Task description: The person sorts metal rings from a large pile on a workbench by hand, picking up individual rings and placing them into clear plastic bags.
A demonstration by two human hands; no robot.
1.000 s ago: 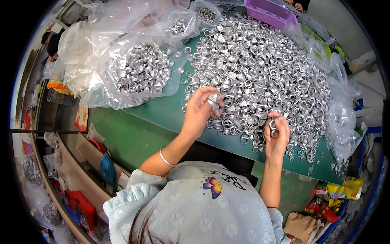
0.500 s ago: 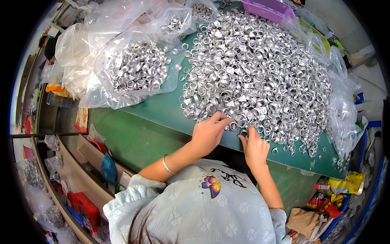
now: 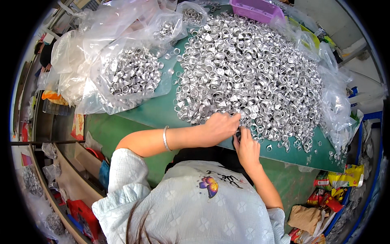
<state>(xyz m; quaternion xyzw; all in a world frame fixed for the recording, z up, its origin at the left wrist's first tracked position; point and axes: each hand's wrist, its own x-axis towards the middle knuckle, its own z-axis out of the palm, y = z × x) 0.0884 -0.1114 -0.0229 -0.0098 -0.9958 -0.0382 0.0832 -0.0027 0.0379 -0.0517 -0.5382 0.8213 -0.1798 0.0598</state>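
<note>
A large heap of silver-coloured metal rings [image 3: 252,77] covers much of the green table [image 3: 150,106]. At its near edge my left hand [image 3: 221,128] is closed, fingers curled and fingertips by the rings; a bracelet [image 3: 165,138] circles that wrist. Just beside it, my right hand [image 3: 248,149] is closed too, with thumb and forefinger brought together at the table's front edge. The two hands nearly meet. What either one pinches is hidden by the fingers. A single loose ring [image 3: 269,148] lies to the right of my right hand.
On the left, a clear plastic bag [image 3: 91,87] holds a smaller pile of rings [image 3: 134,71]. A purple basket [image 3: 258,11] stands behind the heap, and more clear plastic [image 3: 335,110] hangs along the right. Packets [image 3: 345,179] sit at lower right. A person [image 3: 45,57] is at far left.
My left hand has moved right, toward my right hand, and its fingers have curled in. My left forearm has swung flatter. The whole view has shifted slightly.
</note>
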